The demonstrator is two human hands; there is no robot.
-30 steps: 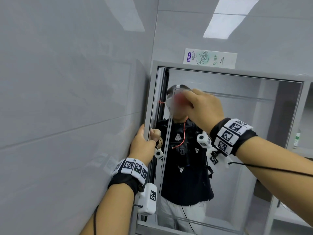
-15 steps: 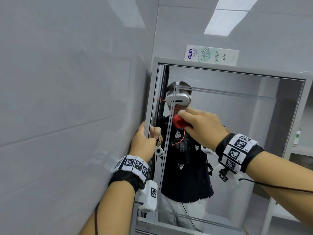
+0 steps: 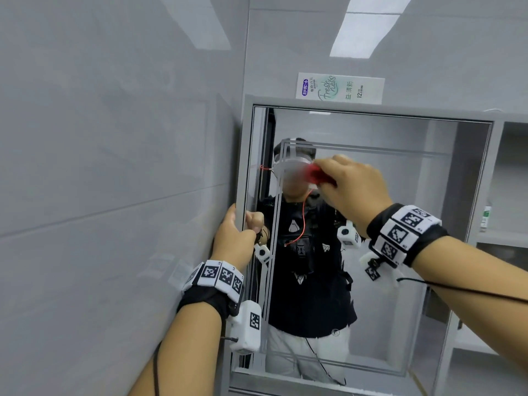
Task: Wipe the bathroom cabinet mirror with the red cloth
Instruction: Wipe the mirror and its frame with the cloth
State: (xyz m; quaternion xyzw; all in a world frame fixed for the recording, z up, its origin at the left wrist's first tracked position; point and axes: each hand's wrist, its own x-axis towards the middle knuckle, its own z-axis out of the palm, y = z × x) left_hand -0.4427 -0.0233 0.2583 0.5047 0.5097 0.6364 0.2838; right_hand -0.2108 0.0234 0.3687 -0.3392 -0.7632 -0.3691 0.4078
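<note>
The cabinet mirror [image 3: 400, 212] is a grey-framed door straight ahead, showing the reflection of a person in a dark top. My right hand [image 3: 353, 188] grips the bunched red cloth [image 3: 318, 174] and presses it against the glass in the mirror's upper left part. Only a small part of the cloth shows past my fingers. My left hand [image 3: 233, 238] grips the mirror's left edge at about mid height, fingers wrapped round the frame. Both wrists wear bands with black-and-white markers.
A grey tiled wall [image 3: 114, 167] runs close along the left. A toothpaste box [image 3: 340, 88] lies on top of the cabinet. Open shelves [image 3: 511, 195] with a small bottle [image 3: 485, 218] sit to the right of the mirror.
My right hand has moved the red cloth up the glass and a little right, from chest height of the reflection to head height. My left hand stays on the mirror's edge.
</note>
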